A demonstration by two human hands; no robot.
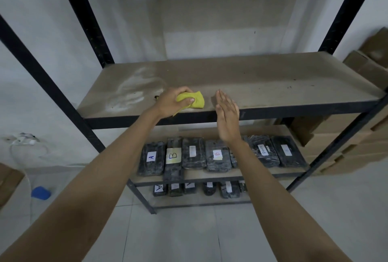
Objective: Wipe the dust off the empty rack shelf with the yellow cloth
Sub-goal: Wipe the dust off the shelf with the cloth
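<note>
The empty rack shelf [262,81] is a brown board in a black metal frame, with pale dust smears [130,93] on its left part. My left hand [171,103] grips the bunched yellow cloth [197,102] and presses it on the shelf near the front edge, just right of the dust. My right hand [227,116] is flat with fingers straight and held together, on edge at the shelf's front lip, a short gap right of the cloth, holding nothing.
Black rack posts [90,28] rise at the corners. Lower shelves hold several dark wrapped packs with lettered labels [216,155]. Cardboard boxes [357,142] are stacked at the right. A blue object [41,192] and white cables [23,142] lie on the floor at left.
</note>
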